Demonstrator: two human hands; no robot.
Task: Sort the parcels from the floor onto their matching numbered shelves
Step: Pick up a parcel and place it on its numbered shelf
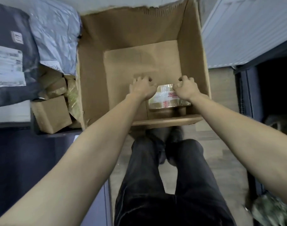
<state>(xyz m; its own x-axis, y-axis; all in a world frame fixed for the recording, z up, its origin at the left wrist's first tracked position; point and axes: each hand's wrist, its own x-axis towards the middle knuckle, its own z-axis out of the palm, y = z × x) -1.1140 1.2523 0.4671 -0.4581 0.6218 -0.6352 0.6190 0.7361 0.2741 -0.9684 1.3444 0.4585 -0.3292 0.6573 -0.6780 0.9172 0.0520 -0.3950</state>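
Note:
A large open cardboard box (93, 66) stands on the floor in front of me. In its near right corner lies a small brown parcel (164, 99) wrapped in clear and red-printed tape. My right hand (184, 89) grips the parcel's far right edge with curled fingers. My left hand (142, 88) covers the parcel's left end, fingers curled over it; the contact itself is hidden under the hand. Both arms reach down into the box.
Left of the box lie a black mailer bag with a white label (10, 59), a grey poly bag (54, 33) and several small brown parcels (51, 114). A white ribbed panel (247, 31) and a dark shelf frame (247, 88) stand at right. My legs (164, 185) are below.

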